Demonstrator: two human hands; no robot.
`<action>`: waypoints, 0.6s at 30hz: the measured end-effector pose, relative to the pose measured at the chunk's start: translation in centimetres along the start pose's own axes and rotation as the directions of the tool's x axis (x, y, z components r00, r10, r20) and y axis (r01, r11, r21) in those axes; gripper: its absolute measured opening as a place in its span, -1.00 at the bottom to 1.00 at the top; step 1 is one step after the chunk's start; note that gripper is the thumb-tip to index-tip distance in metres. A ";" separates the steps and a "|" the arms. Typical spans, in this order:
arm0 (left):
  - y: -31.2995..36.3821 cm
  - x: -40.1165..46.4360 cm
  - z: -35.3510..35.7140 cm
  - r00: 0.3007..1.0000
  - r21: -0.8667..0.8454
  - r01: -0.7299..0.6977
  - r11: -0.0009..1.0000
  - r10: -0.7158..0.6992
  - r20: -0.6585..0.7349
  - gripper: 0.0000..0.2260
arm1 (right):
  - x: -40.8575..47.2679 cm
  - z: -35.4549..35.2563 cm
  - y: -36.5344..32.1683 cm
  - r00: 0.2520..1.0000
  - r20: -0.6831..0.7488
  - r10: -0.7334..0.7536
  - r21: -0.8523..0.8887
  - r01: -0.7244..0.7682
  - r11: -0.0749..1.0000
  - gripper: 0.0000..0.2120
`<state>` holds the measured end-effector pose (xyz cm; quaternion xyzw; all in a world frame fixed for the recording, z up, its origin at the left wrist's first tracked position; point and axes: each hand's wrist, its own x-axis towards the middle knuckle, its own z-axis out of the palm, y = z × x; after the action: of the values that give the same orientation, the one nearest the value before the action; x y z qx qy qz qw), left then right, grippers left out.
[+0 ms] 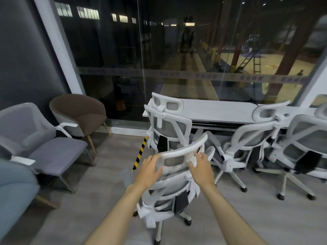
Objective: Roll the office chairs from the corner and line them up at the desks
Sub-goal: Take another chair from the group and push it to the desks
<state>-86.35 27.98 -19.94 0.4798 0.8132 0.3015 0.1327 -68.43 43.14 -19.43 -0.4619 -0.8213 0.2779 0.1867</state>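
Observation:
A white mesh office chair point(169, 193) stands right in front of me, its back turned to me. My left hand point(150, 169) rests with spread, straight fingers on the left end of its headrest point(184, 151). My right hand point(200, 167) lies on the right end, fingers extended over the frame. Just beyond it a second white office chair point(168, 124) is tucked against the left end of the long white desk point(217, 108). Two more white office chairs point(251, 137) point(304, 138) stand at the desk to the right.
A glass wall point(159, 50) runs behind the desk. To the left stand a grey armchair point(40, 138), a brown tub chair point(79, 114) and a blue sofa edge point(14, 188). A yellow-black striped strip point(140, 152) crosses the grey floor.

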 end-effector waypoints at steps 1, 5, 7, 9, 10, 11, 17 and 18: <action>-0.7 -1.2 -0.3 1.000 0.036 -0.001 0.999 0.001 0.000 -0.62 | -1.2 0.1 -0.1 1.000 0.000 -0.024 -0.038 0.024 0.999 -0.57; -2.5 -6.2 -0.4 1.000 0.145 0.002 0.990 -0.003 0.009 -0.74 | -6.4 1.2 -1.0 0.991 0.047 -0.127 -0.181 0.134 0.974 -0.67; -2.8 -9.0 -0.2 1.000 0.199 -0.015 0.980 0.018 -0.016 -0.77 | -9.1 2.0 -1.5 0.985 0.093 -0.143 -0.220 0.161 0.962 -0.70; -2.9 -12.0 -0.1 0.999 0.217 -0.007 0.976 0.017 -0.043 -0.76 | -11.6 2.5 -2.1 0.973 0.133 -0.186 -0.266 0.216 0.939 -0.71; -3.0 -13.4 0.0 0.999 0.218 0.004 0.976 0.007 -0.051 -0.76 | -12.6 2.7 -2.2 0.965 0.155 -0.212 -0.287 0.249 0.925 -0.71; -3.1 -15.0 0.0 0.998 0.230 0.018 0.973 -0.004 -0.058 -0.76 | -13.7 2.8 -2.5 0.956 0.182 -0.230 -0.309 0.278 0.909 -0.72; -4.3 -24.9 -1.6 0.981 0.326 0.181 0.928 -0.147 -0.126 -0.78 | -20.1 3.9 -5.0 0.859 0.294 -0.420 -0.410 0.510 0.756 -0.74; -4.5 -26.9 -2.0 0.974 0.348 0.219 0.912 -0.181 -0.137 -0.78 | -21.2 4.2 -5.5 0.837 0.315 -0.447 -0.395 0.544 0.740 -0.75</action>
<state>-76.98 2.52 -23.09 0.3942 0.9052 0.1559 0.0309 -63.72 21.33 -20.29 -0.2261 -0.9711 0.0554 0.0533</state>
